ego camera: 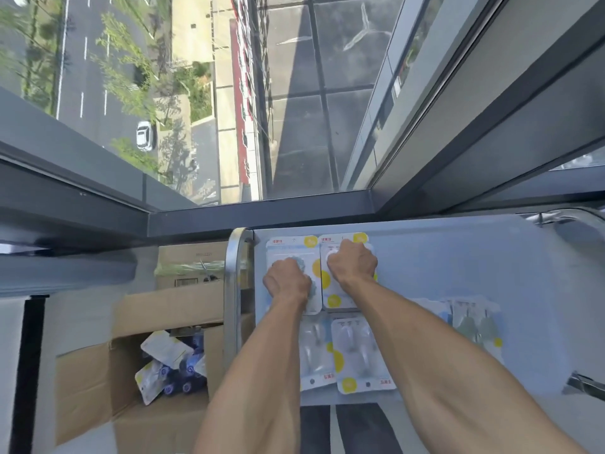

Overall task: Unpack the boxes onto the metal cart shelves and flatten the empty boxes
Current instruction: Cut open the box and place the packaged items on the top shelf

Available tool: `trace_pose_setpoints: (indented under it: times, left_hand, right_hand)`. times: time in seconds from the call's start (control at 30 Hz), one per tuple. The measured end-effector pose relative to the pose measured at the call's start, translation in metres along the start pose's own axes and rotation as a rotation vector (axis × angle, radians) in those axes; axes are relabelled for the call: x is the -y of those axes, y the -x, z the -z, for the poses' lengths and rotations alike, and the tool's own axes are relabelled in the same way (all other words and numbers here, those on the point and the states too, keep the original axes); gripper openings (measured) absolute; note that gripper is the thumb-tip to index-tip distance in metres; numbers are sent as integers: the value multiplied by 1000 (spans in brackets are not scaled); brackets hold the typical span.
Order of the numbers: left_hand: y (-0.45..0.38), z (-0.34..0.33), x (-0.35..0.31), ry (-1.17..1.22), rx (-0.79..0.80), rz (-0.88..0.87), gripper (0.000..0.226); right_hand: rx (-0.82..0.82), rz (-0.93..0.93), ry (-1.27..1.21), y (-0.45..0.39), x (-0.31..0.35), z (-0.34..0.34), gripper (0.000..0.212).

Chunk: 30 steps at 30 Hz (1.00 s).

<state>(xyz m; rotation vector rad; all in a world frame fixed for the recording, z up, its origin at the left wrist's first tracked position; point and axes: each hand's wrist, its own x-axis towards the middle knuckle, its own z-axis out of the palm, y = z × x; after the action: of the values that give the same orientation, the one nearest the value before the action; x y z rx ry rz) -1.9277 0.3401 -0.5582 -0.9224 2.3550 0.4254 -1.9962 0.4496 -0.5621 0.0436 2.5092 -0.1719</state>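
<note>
Bare forearms fill lower centre of frame. Left hand (287, 279), fingers curled, pressing on white-and-yellow blister pack (311, 273); right hand (352, 263) likewise on neighbouring matching pack (334, 299); grip around pack edges: cannot tell. Both packs side by side at far left of pale metal cart shelf (458, 263). More packs (357, 355) nearer camera. Open brown cardboard box (108, 381), lower left, holding loose packs.

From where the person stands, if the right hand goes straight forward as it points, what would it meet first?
Probably the far rim of the cart shelf, then the dark window frame. The right hand rests on a blister pack; depth is unclear.
</note>
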Motion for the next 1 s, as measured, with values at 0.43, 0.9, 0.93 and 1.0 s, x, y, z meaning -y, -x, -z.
trace_pose_setpoints:
  times: [0.43, 0.9, 0.93, 1.0]
  left_hand:
    - [15, 20, 5, -89, -78, -45, 20]
    - [115, 89, 28, -20, -148, -242, 28]
    - [123, 91, 34, -10, -151, -249, 29]
    - [138, 93, 48, 9, -157, -263, 32]
  right_hand:
    - [-96, 46, 45, 15, 8, 11, 26]
    - [-123, -15, -46, 150, -7, 50, 42]
    - [-126, -11, -63, 160, -7, 49, 40]
    - [-123, 4, -82, 182, -5, 50, 39]
